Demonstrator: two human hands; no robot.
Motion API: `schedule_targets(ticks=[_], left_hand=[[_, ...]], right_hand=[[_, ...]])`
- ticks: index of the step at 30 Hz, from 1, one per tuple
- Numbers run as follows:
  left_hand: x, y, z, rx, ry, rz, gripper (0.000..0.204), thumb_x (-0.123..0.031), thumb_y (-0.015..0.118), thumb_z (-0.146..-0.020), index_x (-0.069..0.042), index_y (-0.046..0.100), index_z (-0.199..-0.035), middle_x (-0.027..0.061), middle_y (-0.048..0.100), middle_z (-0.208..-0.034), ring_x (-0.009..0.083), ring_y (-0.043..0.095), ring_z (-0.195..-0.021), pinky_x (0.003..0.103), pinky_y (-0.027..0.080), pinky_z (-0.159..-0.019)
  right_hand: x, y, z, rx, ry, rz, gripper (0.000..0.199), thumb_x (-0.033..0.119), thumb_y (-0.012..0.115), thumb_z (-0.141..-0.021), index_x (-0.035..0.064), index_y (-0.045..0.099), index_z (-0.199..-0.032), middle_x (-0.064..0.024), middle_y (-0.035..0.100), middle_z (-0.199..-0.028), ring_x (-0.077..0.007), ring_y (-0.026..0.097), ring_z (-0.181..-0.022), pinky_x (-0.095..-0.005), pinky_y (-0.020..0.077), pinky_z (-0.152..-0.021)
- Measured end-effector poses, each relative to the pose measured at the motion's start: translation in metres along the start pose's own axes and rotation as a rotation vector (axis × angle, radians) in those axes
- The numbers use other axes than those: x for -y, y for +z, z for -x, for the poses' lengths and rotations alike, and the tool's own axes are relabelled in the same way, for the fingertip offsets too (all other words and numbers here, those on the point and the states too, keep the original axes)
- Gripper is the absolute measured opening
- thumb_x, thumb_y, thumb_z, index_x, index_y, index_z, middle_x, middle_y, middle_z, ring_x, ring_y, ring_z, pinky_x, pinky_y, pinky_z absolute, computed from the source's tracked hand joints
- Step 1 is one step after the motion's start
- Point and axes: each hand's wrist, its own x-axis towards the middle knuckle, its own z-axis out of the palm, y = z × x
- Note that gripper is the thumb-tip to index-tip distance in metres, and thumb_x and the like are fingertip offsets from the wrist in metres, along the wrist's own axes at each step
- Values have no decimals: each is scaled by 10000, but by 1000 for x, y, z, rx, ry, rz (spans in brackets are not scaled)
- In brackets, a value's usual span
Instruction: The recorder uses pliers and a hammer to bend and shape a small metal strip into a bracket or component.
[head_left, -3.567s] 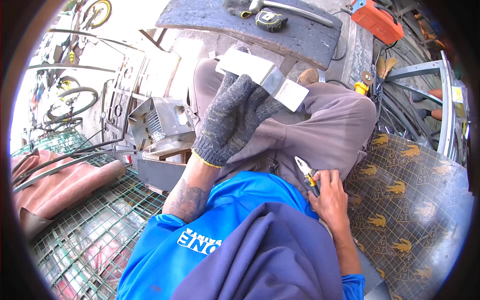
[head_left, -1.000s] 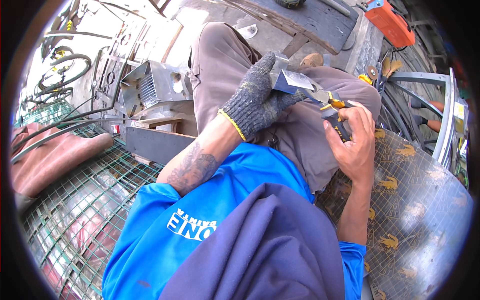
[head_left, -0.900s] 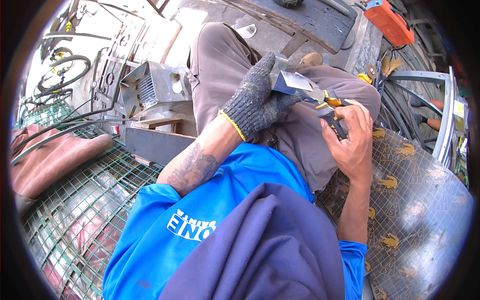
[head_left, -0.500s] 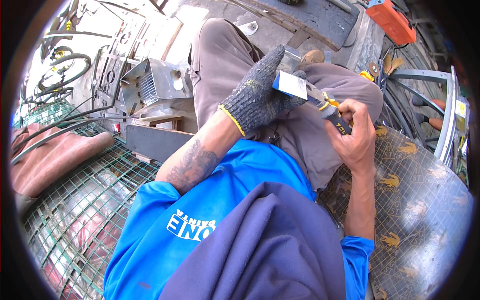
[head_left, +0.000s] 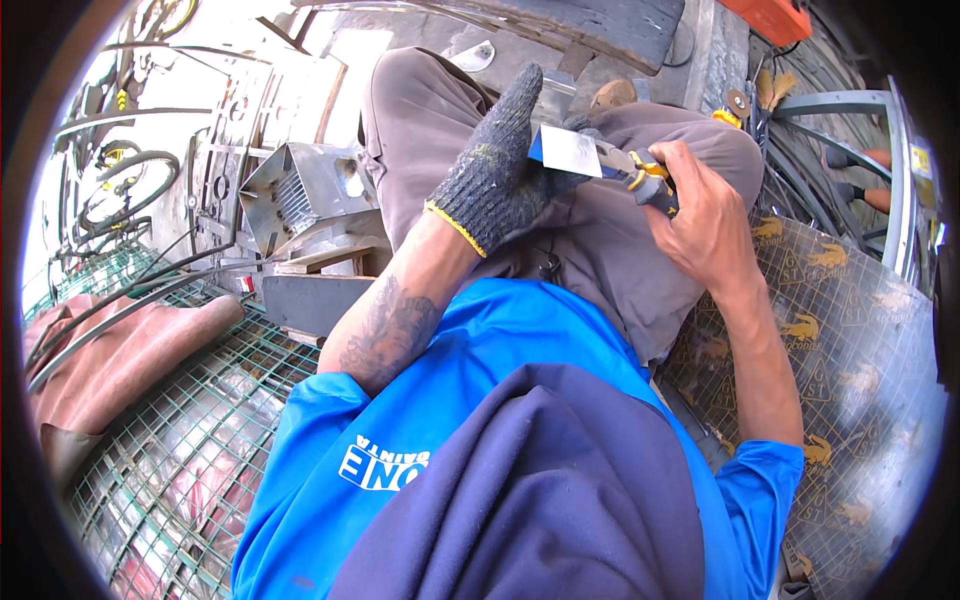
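Note:
My left hand, in a dark grey knit glove with a yellow cuff, holds a small flat metal piece above my lap. Blue shows along the edge of that piece, while its upper face is pale and shiny. The glove's thumb stretches upward, and its other fingers lie partly hidden behind the metal. Bare, my right hand is wrapped round the yellow and black handles of pliers. Their jaws meet the right edge of the metal piece; how far they overlap it I cannot tell.
A bent sheet-metal box with slots stands left of my knee. Green wire mesh and a brown leather-like sheet lie at the left. A patterned board is at my right, below a curved metal frame. Another person's legs show at the far right.
My right forearm has swung outward to the right, and the pliers have turned to lie more sideways. My left hand still holds the metal piece. The whole view has shifted slightly.

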Motion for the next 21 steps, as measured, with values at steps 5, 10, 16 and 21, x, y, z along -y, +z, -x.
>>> schedule_targets(ticks=[5, 10, 16, 21], left_hand=[[-14, 20, -2, -53, -43, 119, 517, -574, 612, -953, -85, 601, -1120, 139, 688, -934, 301, 701, -825, 472, 612, -730], [-7, 30, 16, 4, 99, -23, 582, -625, 603, -940, -76, 627, -1132, 130, 702, -929, 282, 705, -811, 456, 616, -742], [-6, 39, 30, -115, 447, -167, 613, -562, 558, -981, -25, 604, -1275, 151, 699, -1134, 251, 686, -963, 398, 577, -857], [-13, 27, 26, -89, 682, -247, 680, -613, 381, -1058, -12, 647, -1234, 142, 712, -1154, 249, 669, -1015, 399, 536, -923]], right_hand=[[1, 12, 4, -42, -82, 113, 431, 24, 738, -692, 30, 581, -1094, -152, 627, -931, -385, 644, -892, -452, 528, -769], [7, 12, 6, -146, -159, 153, 366, 25, 728, -693, 17, 585, -1031, -145, 583, -863, -367, 601, -769, -450, 504, -694], [12, 9, 7, -307, -248, 228, 271, 176, 782, -791, 71, 595, -957, -69, 538, -800, -266, 549, -684, -381, 458, -610], [18, 3, 4, -374, -298, 220, 263, 86, 802, -813, 43, 567, -922, -98, 542, -760, -283, 546, -639, -404, 438, -562]])
